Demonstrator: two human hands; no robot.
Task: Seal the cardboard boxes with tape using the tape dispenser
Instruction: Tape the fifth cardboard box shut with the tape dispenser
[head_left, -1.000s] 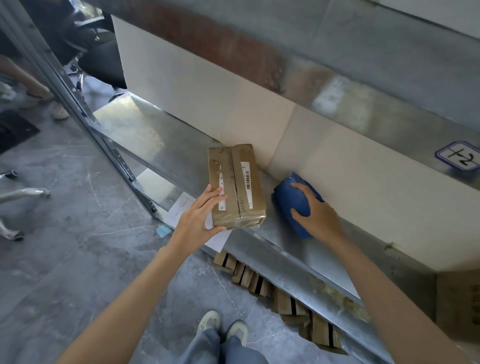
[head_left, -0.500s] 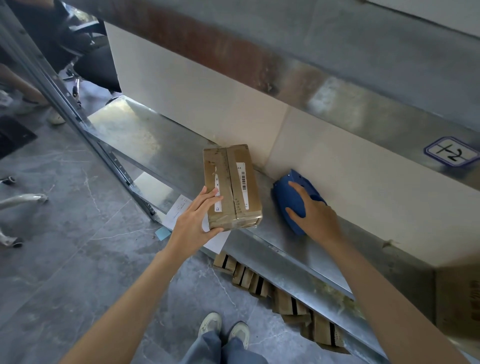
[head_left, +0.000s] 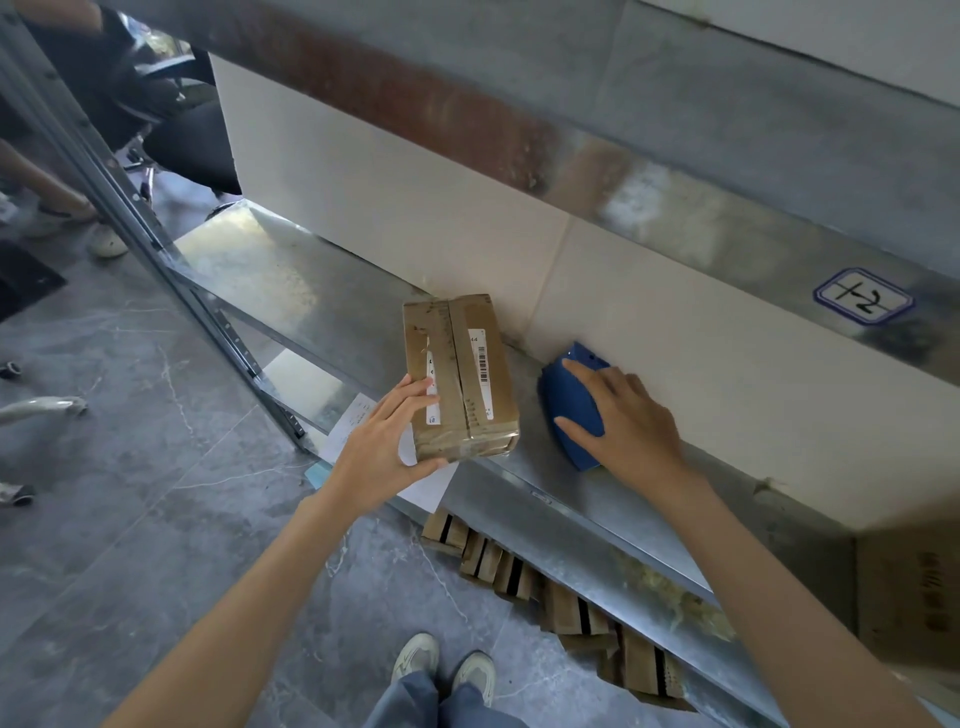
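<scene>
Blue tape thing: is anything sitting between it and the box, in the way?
Nothing visible does. Only a bare strip of shelf lies between the dispenser and the box. The right hand holds the dispenser, and the left hand grips the box's near corner.

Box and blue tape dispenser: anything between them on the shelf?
Nothing, head view: only bare metal shelf separates the box from the tape dispenser.
</scene>
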